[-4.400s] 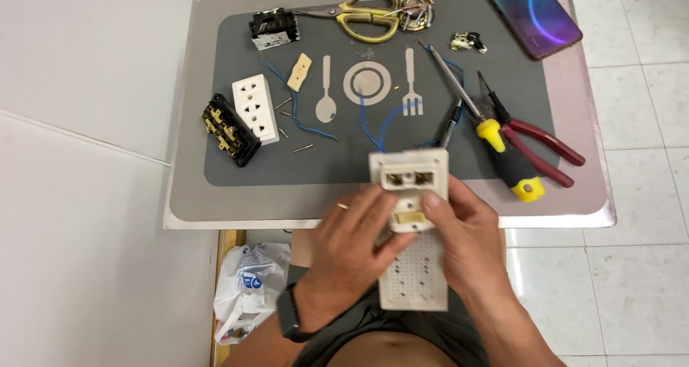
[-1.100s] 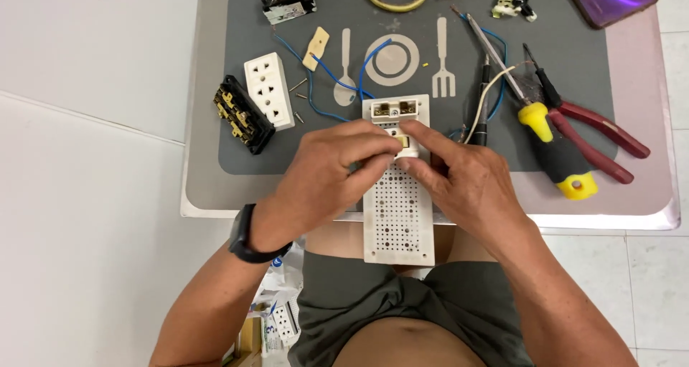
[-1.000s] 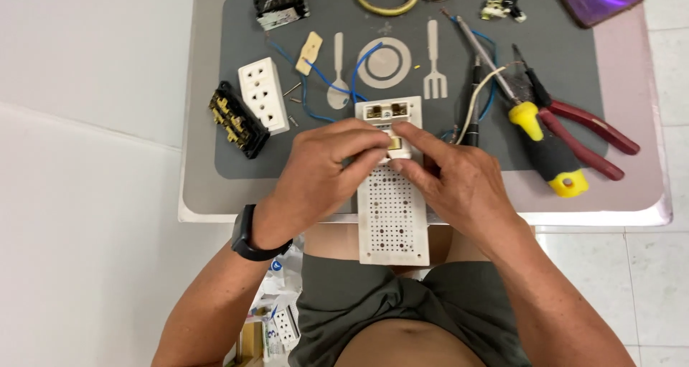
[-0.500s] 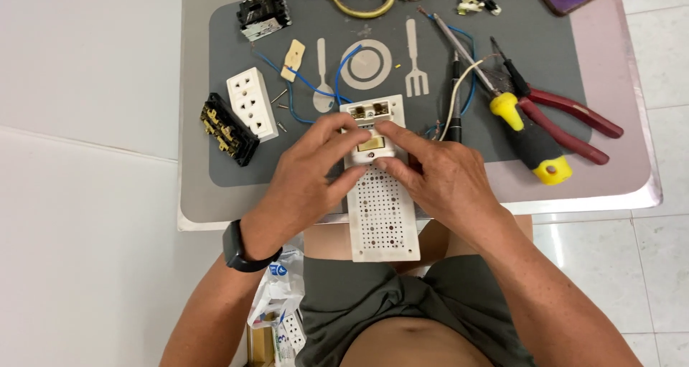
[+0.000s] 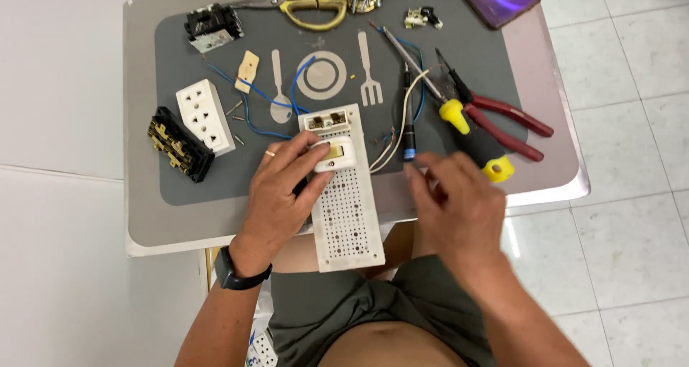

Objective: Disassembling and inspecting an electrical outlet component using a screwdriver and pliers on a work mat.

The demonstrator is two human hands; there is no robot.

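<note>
Perforated board (image 5: 345, 209): white, long, rectangular, dotted with rows of small round holes. Lies lengthwise from the table's near edge outward, its near end overhanging the lap, slightly tilted. Held down from its left side.

Switch (image 5: 336, 153): small white module with a brass-coloured part on top, seated across the board near its far end, pinched at its left end. Just beyond it, at the board's far edge, a row of small terminals.

Wires (image 5: 391, 134): white and blue strands, loose, curving away just right of the board's far end.
</note>
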